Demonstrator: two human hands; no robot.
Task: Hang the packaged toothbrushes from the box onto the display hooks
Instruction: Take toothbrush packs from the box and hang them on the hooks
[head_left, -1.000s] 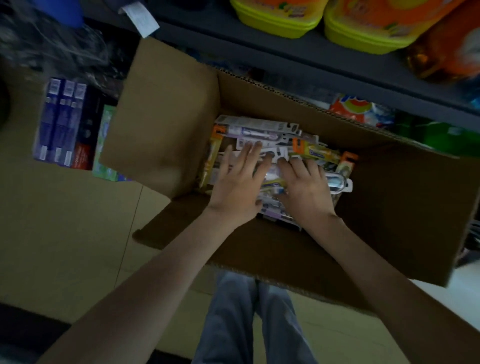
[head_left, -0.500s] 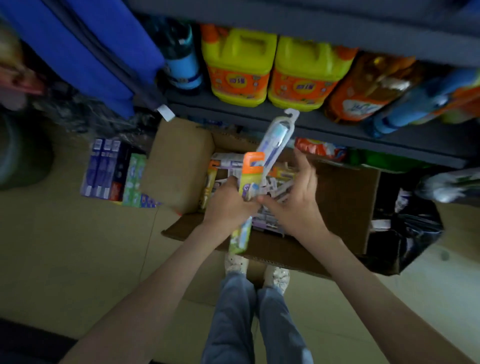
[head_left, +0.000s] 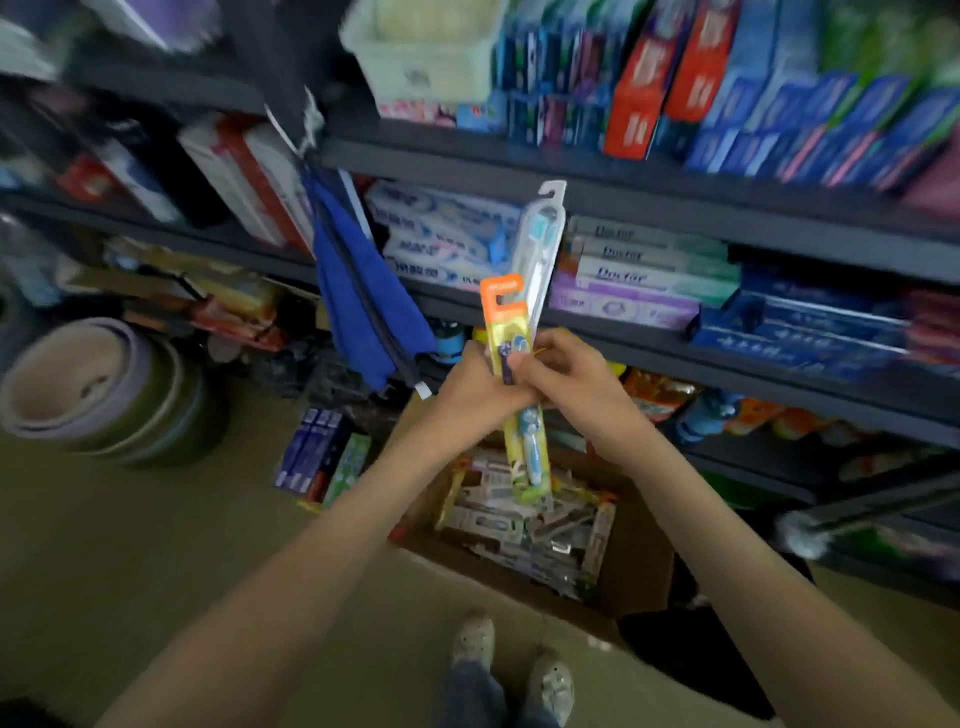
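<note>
Two packaged toothbrushes (head_left: 513, 325) upright, gripped between left hand (head_left: 475, 391), right hand (head_left: 571, 385), above box (head_left: 635, 564).

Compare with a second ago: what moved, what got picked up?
Both hands lay flat on the pile in the box a second ago and have since come up. The left hand and right hand now grip an orange-topped toothbrush pack and a white-topped toothbrush pack, upright before the shelves. The camera tipped up too. Unchanged: the box and the other packs in it.

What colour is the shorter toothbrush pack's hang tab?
Orange hang tab on the shorter toothbrush pack; head view shows it best.
</note>
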